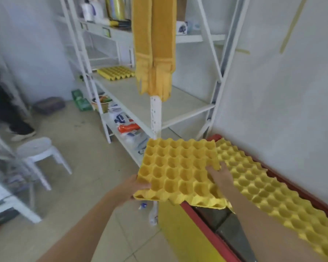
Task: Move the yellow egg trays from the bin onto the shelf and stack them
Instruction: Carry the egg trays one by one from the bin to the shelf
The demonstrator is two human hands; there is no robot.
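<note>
I hold a yellow egg tray point(180, 171) level above the near corner of the bin point(201, 220), which has a yellow side and a red rim. My left hand point(134, 188) grips the tray's left edge. My right hand point(219, 173) grips its right edge, fingers curled into the cups. More yellow egg trays point(269, 188) lie overlapping in the bin to the right. A small stack of yellow trays point(116, 72) sits on the far end of the white shelf point(138, 99).
Yellow cloth point(153, 53) hangs over the shelf's front post. Bags and packets point(127, 127) fill the lower shelf. A white stool point(40, 154) stands on the tiled floor at left. A person's legs point(6, 110) are at the far left. A grey wall runs behind the bin.
</note>
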